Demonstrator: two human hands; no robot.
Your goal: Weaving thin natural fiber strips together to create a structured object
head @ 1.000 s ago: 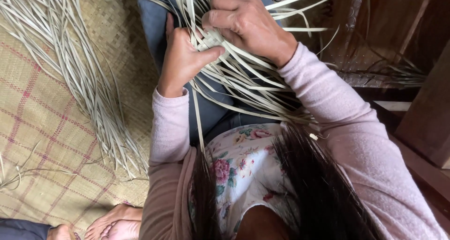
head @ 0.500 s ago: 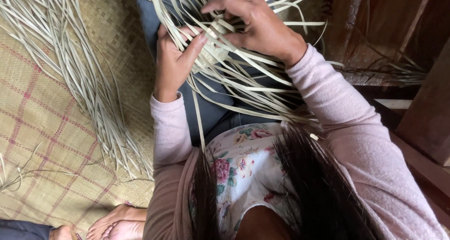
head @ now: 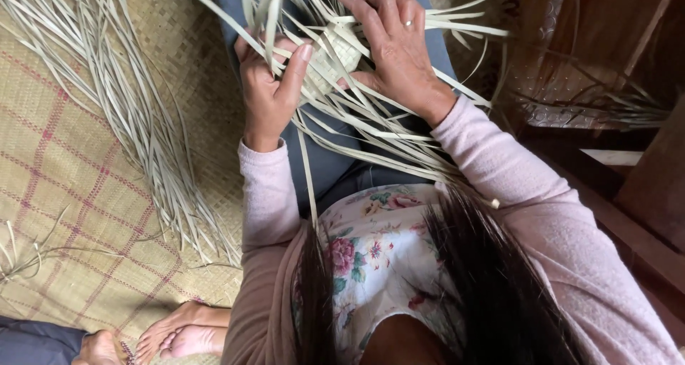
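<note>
A small woven patch [head: 334, 59] of pale palm strips rests over my lap, with long loose strips [head: 371, 126] fanning out from it toward me and away. My left hand [head: 270, 87] grips the patch's left side, thumb pressed against its edge. My right hand [head: 394, 44], a ring on one finger, lies over the patch's right side with fingers spread across the strips. Both arms wear pink sleeves. My dark hair hangs over a floral top at the bottom of the view.
A woven floor mat [head: 64, 186] with red check lines covers the left. A long bundle of loose pale strips [head: 135, 122] lies across it. Another person's bare feet [head: 178, 333] show at the bottom left. Dark wooden boards [head: 628, 144] stand at the right.
Both hands have shifted lower in the view with the weaving. The right hand's fingers have spread over the patch, and the left thumb now presses its edge.
</note>
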